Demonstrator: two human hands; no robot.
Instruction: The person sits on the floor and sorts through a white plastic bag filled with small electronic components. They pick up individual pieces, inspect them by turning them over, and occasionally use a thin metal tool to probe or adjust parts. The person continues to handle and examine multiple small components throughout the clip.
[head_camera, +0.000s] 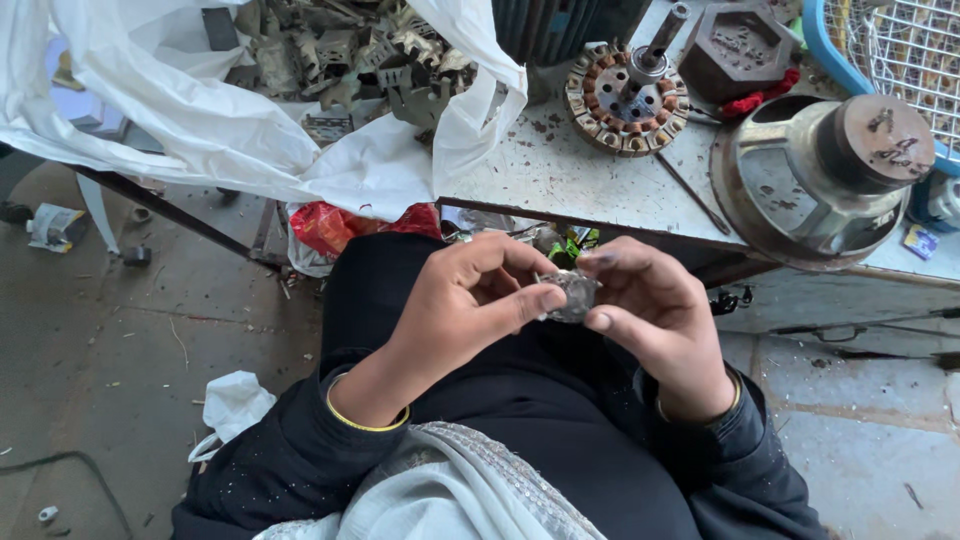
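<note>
head view: left hand (455, 305) and right hand (655, 310) each grip clenched on small metal part (572, 293).

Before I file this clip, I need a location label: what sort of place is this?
Probably a small repair or scrap workshop for electric motors: a wound stator and a metal speaker frame sit on a stained bench, beside a bag of metal scraps.

The part (572, 295) pinched between the left hand (470, 305) and right hand (655, 320) is dull silver-grey. The sleeves (290, 455) are black with yellow cuff edging. At 6 o'clock lies a pale grey cloth (440, 495); at 11 o'clock a white bag (200, 130); below it a red bag (335, 228). The speaker (815, 175) at 2 o'clock is rusty brown-grey.
</note>
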